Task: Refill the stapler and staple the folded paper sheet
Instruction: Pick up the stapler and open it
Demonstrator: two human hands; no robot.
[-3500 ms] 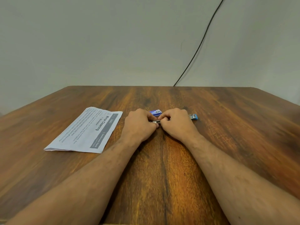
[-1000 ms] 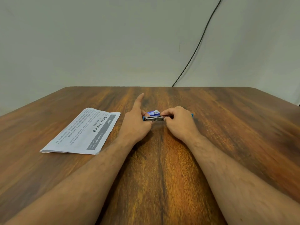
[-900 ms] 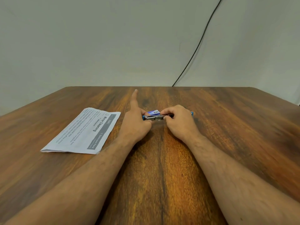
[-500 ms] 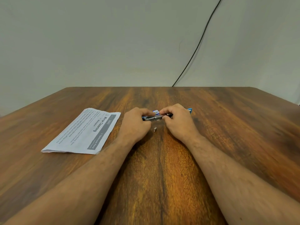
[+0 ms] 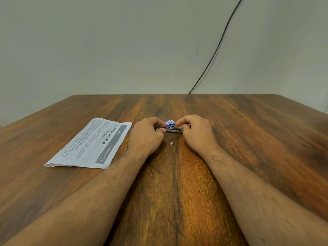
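A small stapler point(image 5: 173, 129) with a metal channel and blue ends is held just above the table between both hands. My left hand point(image 5: 147, 134) grips its left end, fingers curled. My right hand point(image 5: 196, 132) pinches its right end. Behind it sits a small blue and white staple box point(image 5: 170, 123), partly hidden by my fingers. A short bit of staples point(image 5: 171, 143) lies loose on the wood below the stapler. The folded printed paper sheet point(image 5: 92, 142) lies flat to the left of my left hand.
The wooden table point(image 5: 248, 148) reaches back to a plain wall, with a black cable point(image 5: 213, 55) running down to its far edge. Bare wood lies to the right of my hands and in front between my forearms.
My left index finger, raised a second ago, has curled back onto the stapler. A small bit of staples has dropped onto the table below it. The stapler sits slightly higher.
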